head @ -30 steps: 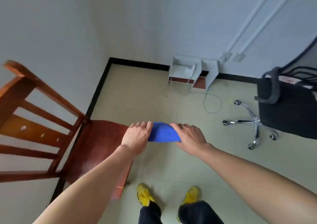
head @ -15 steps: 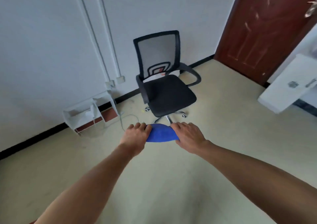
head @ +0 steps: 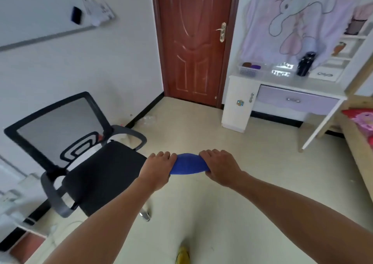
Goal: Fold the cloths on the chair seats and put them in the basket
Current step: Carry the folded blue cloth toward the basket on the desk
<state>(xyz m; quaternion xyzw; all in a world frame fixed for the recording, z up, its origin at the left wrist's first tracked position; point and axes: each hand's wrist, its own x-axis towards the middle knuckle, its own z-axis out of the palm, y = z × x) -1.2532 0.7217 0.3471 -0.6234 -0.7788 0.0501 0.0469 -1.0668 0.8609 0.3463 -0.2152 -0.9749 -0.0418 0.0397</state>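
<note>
the blue cloth [head: 188,163] is off any chair and held in the air at the centre of the frame, over the pale floor [head: 232,134]. it looks folded down to a small, thick bundle that bows slightly upward in the middle. the left hand [head: 159,168] holds its left end and the right hand [head: 220,166] holds its right end. each grip is clamped on the cloth, fingers curled over the top edge with the knuckles toward the camera; the thumbs are hidden underneath.

the folding of this piece seems done, or close to it, since no loose corner hangs down. what is left for it is the carry and the drop. a small basket [head: 249,70] stands on the white tabletop [head: 282,81] in the upper right of the frame, right of the brown door [head: 193,41] and left of a black bottle [head: 304,63]. it is well apart from the hands. it already holds something brown and something purple, perhaps cloths put in before, though they are too small to tell for sure.

the black office chair [head: 96,175] fills the left of the frame, its seat just beside the left hand in the picture. no cloth shows on the part of the seat that can be seen. no other chair is in view, so i cannot tell whether more cloths wait elsewhere. a yellow shoe [head: 182,254] at the bottom edge points roughly up the frame, and the hands are held out that way too.
</note>
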